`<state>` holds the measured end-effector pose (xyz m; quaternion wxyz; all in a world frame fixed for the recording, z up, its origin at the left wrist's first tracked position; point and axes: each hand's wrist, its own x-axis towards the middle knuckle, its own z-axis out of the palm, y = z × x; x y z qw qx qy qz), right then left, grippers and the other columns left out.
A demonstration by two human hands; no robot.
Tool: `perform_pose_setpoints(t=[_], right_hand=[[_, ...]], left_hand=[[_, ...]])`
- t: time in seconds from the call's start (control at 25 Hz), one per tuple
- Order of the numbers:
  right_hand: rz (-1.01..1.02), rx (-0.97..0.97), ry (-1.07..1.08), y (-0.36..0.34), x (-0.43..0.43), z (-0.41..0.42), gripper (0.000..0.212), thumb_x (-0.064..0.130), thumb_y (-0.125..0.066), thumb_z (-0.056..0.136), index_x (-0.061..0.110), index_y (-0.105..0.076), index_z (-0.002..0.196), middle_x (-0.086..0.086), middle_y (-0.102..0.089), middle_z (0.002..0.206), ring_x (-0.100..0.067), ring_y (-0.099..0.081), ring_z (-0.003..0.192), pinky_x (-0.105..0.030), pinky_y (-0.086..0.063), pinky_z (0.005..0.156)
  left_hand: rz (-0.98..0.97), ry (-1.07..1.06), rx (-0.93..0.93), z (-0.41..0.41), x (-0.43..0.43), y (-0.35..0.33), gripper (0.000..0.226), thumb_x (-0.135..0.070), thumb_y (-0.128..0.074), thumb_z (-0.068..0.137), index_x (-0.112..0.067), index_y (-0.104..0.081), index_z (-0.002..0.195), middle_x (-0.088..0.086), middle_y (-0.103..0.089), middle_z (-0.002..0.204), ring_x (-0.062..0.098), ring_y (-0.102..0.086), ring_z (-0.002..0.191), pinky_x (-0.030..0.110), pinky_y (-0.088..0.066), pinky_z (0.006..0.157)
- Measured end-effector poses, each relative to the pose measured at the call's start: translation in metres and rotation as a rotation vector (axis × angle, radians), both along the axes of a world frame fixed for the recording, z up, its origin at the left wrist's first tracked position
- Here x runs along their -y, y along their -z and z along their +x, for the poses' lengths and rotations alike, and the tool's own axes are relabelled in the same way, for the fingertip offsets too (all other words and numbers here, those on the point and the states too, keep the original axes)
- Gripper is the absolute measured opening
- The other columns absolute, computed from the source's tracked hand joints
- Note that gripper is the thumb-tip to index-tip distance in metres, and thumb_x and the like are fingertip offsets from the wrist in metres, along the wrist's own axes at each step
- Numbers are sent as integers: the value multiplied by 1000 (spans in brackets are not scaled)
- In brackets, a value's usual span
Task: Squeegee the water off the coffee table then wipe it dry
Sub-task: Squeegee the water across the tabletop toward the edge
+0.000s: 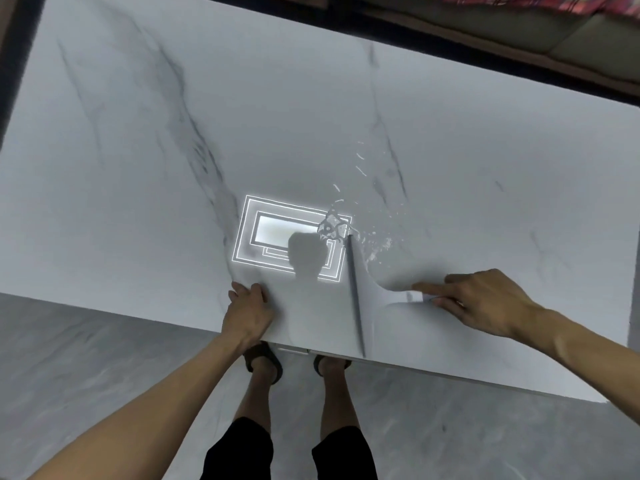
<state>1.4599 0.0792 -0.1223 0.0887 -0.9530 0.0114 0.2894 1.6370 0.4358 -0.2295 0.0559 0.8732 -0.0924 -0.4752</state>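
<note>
The white marble coffee table fills most of the view. A patch of water with scattered drops lies near the middle, to the right of a bright reflection of a ceiling light. A white squeegee lies on the tabletop, and its long grey blade runs from the water patch to the near edge. My right hand grips the squeegee's handle to the right of the blade, with the index finger stretched along it. My left hand rests on the table near the front edge and holds nothing.
The table's near edge runs across the lower view above a grey floor. My sandalled feet stand just under that edge. A sofa with a plaid cloth lies beyond the far edge.
</note>
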Motion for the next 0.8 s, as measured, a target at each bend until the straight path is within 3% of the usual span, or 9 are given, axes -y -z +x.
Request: perform_pose_setpoints(t=[0.12,0.32,0.48,0.64,0.8], right_hand=[[167,45,-159,22,-46,15,40,56,-29,97,54,-42,135,10,-63,86,-20,-64,75,-26,-33,55],[252,-53,-397,67,-116,45,39,47,-27,102,46,-39,139,-3,-58,87,-29,-61,74,-32,-33,55],[218,4,-286,71,-81,27,38,47,-27,102,47,-42,137,2,-53,80,-21,-55,72,-29,-29,56],[142,28,-185,57,-14,-7,41,53,-20,99,52,-38,136,7,-63,92,-16,-63,84,-26,-33,60],[33,11,-71,34,46,-33,42,57,-18,97,59,-37,134,11,-59,86,-12,-64,82,-25,-36,58]], left_hand=[[-22,-57,63,-1,-1,-3,17,-6,-40,85,-11,-43,101,29,-33,143,43,-44,122,42,-44,87],[12,-64,120,-2,3,-2,24,-12,-39,93,-4,-47,114,27,-38,140,40,-53,110,40,-43,81],[58,21,130,-4,14,-1,26,-3,-36,90,1,-44,114,34,-35,135,44,-44,115,46,-46,86],[120,15,150,-12,27,-2,31,2,-33,89,5,-40,118,44,-24,141,50,-37,125,53,-42,99],[119,10,138,-17,38,-3,30,2,-35,89,5,-40,118,41,-33,134,48,-43,118,51,-45,96]])
